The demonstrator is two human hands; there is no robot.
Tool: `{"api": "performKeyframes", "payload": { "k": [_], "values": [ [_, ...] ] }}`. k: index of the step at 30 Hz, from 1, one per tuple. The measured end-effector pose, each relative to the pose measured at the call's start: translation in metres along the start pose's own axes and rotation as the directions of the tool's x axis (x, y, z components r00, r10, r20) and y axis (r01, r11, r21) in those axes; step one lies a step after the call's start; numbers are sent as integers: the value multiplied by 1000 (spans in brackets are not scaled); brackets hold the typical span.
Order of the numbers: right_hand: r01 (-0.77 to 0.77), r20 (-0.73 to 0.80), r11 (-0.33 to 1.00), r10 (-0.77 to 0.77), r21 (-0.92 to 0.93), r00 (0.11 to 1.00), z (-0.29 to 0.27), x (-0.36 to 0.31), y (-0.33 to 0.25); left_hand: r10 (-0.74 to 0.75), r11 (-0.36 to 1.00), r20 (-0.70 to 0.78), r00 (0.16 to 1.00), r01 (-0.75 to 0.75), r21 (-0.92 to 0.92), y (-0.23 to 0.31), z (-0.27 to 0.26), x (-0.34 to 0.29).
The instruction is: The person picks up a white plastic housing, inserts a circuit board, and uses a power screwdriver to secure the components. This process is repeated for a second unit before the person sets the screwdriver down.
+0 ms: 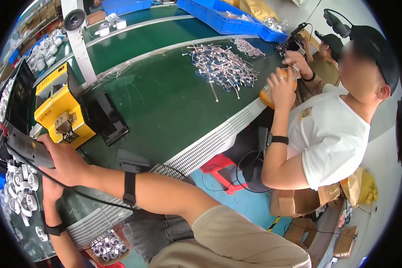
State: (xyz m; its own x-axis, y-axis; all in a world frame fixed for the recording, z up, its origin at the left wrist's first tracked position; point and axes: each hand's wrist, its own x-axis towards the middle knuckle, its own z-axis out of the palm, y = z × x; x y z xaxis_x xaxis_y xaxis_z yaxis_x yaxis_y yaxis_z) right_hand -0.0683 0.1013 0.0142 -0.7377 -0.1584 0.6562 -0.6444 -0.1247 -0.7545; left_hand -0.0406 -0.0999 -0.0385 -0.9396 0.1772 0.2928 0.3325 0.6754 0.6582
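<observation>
At the left, my right hand [69, 163] is closed round the near end of a grey box-shaped device [30, 148] with a label on its face. A black cable [82, 192] runs from the device down across the bench below my right forearm. Just under the right hand is my left hand [52, 190], close to the device's lower edge; its fingers are hidden, so whether it grips is unclear. Beside the device stands a yellow machine [60, 107] with a metal fixture on its front. White round parts [22, 190] lie next to my left hand.
A black tray-like holder [107, 118] lies right of the machine. Further right, a pile of thin wired parts [223, 67] covers the green bench [152, 120]. Blue bins [219, 18] stand behind. A co-worker [330, 134] at the right holds an orange bottle [268, 94]. A red stool [221, 172] is below.
</observation>
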Motion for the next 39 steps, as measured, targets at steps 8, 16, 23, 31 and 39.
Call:
{"api": "performKeyframes", "payload": {
  "k": [8,16,23,31,39],
  "values": [
    [-144,112,987,136,73,984,5,-2,-4,-73,980,-24,997,67,-188,23,6,-11],
    [-75,128,993,63,86,990,-3,5,-2,25,994,69,997,-32,100,55,3,5],
    [-223,219,970,198,97,955,-8,6,-11,71,997,41,997,-72,39,75,2,7],
    [-224,292,958,166,178,942,-15,14,10,34,999,136,990,-32,-16,76,4,18],
    [-309,271,925,246,221,931,-4,13,21,86,995,193,977,-94,34,73,-2,17]
  ]
}}
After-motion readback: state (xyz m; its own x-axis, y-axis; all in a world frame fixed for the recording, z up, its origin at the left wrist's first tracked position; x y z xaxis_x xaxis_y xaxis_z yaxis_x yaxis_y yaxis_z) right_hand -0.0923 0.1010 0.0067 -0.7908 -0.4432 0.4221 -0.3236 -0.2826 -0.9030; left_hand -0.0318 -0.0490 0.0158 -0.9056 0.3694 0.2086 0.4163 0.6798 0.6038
